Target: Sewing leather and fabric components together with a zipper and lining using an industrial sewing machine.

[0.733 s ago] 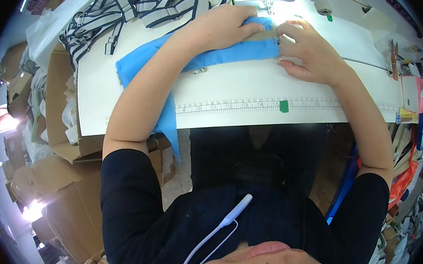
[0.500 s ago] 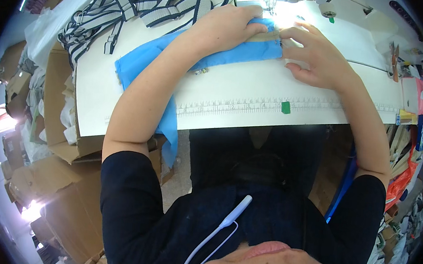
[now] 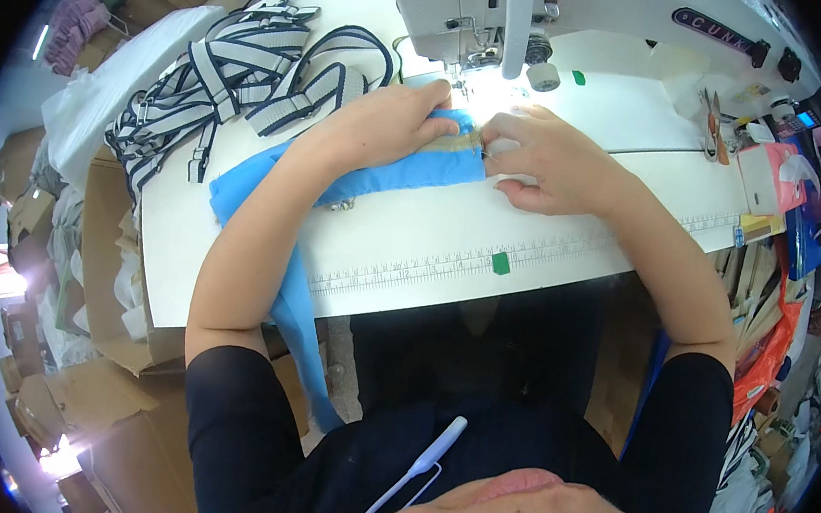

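A strip of blue fabric (image 3: 437, 168) with a tan band along it lies on the white sewing table, its far edge under the lit needle area of the white sewing machine (image 3: 439, 13). My left hand (image 3: 382, 127) presses and holds the fabric just left of the needle, thumb and fingertips on the cloth. At the fabric's right end, my right hand (image 3: 558, 162) pinches the edge between thumb and forefinger, the other fingers curled. From under my left forearm, a tail of the cloth hangs over the table's front edge. Glare hides the stitching point.
Striped grey-and-navy webbing straps (image 3: 242, 70) lie heaped at the back left. A printed ruler strip (image 3: 429, 268) with a green patch (image 3: 501, 263) runs along the front edge. Scissors (image 3: 714, 126) lie at the right; cardboard boxes (image 3: 106, 262) stand left of the table.
The view has tilted, so the sewing machine shows more fully and the table sits lower in the picture. Both hands keep their hold on the blue fabric by the needle.
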`<state>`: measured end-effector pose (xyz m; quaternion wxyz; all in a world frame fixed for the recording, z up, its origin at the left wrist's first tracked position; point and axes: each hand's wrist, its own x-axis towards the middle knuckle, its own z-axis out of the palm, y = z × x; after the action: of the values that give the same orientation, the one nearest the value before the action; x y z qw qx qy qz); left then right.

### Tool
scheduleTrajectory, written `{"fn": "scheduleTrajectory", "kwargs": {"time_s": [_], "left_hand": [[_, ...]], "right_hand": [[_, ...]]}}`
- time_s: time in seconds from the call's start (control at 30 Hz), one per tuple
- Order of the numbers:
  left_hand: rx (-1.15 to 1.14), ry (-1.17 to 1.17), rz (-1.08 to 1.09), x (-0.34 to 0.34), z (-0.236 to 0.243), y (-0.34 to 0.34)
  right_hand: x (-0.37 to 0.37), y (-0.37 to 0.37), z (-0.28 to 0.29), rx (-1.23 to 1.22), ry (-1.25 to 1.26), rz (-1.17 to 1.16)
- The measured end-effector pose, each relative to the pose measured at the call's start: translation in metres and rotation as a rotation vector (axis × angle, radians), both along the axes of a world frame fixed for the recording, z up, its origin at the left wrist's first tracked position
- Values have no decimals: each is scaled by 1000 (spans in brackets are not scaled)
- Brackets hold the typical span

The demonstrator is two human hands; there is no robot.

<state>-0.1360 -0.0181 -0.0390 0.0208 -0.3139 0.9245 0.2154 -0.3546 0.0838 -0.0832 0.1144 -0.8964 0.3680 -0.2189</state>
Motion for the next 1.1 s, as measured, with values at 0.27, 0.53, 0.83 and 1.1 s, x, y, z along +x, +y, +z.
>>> {"fn": "scheduleTrajectory", "kwargs": {"time_s": [0.27,0.53,0.83,1.1], "left_hand": [[38,-164,30,-11,13,3],[13,-147,-35,-13,9,-9],[-91,-48,45,4,-10,-5],[-20,20,4,10,6,2]], "right_hand": [[-2,5,9,-11,127,-68],[-3,9,20,155,138,-103],[-2,10,20,151,129,-115],[-3,10,14,146,118,-92]]}}
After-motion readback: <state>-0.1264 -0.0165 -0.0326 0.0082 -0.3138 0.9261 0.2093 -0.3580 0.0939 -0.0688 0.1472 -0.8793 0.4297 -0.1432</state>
